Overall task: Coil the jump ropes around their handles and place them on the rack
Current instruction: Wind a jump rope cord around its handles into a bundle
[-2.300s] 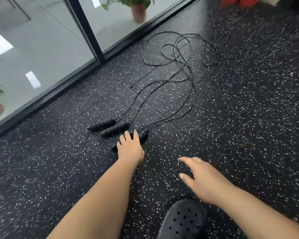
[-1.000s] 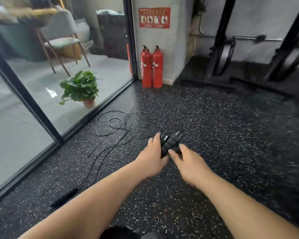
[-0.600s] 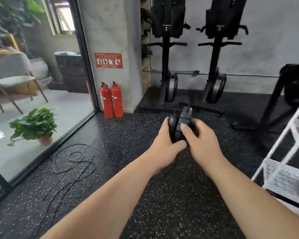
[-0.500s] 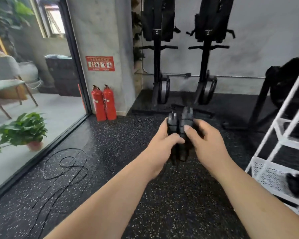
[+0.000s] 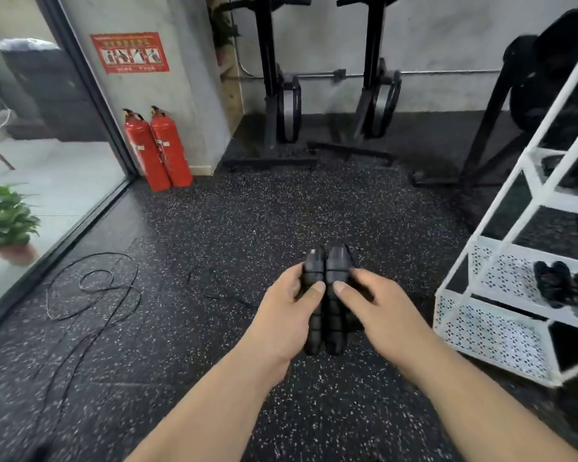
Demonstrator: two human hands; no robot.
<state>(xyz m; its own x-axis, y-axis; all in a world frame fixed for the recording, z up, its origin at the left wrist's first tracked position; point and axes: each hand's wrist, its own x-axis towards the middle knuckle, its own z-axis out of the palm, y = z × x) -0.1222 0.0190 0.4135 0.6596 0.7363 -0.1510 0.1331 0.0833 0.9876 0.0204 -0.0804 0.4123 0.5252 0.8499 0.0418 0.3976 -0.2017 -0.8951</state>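
Two black ribbed jump rope handles (image 5: pixel 327 295) stand side by side, upright, in front of me. My left hand (image 5: pixel 289 315) grips the left one and my right hand (image 5: pixel 377 311) grips the right one, both thumbs pressed on their fronts. Thin black rope (image 5: pixel 90 295) trails in loops over the speckled floor at the left. The white rack (image 5: pixel 501 331) of perforated metal stands at the right, with black handles (image 5: pixel 561 285) lying on its lower shelf.
Two red fire extinguishers (image 5: pixel 157 148) stand against the wall corner by a glass partition (image 5: pixel 47 168). A potted plant (image 5: pixel 4 221) is behind the glass. Black gym machines (image 5: pixel 281 95) line the back wall, and a black frame (image 5: pixel 491 128) stands behind the rack.
I lifted two handles off the floor with both hands and turned toward the rack. The view has dropped slightly and the handles now sit lower in it.
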